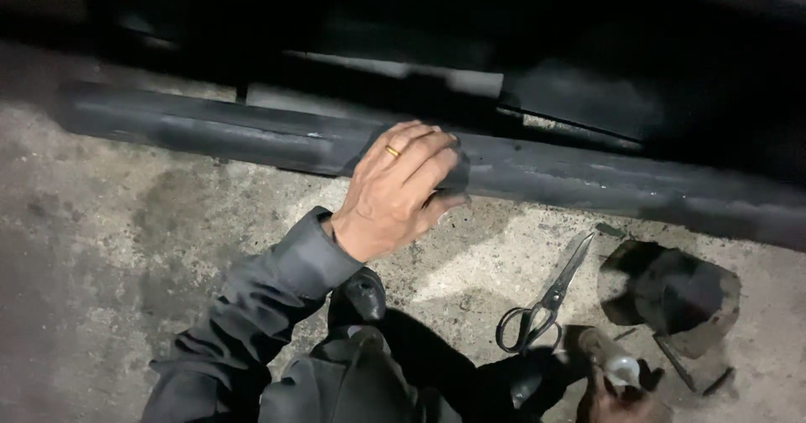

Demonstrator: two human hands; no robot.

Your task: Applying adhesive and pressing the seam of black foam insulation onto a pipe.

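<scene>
My left hand (395, 192), with a gold ring on one finger, lies palm down on a long dark bar (210, 129) that runs across the concrete floor. Its fingers and thumb hold a dark, flexible sheet (458, 174) wrapped against the bar. My right hand (623, 403) is low at the bottom right edge, mostly cut off. It grips a small pale cylinder (611, 357) like a tube or bottle, pointing up and left.
Black-handled scissors (546, 301) lie shut on the concrete (126, 247) right of my knee. A pile of dark round scraps (680, 293) sits at the right with thin strips beside it. Behind the bar all is dark, with a pale ledge (403, 69).
</scene>
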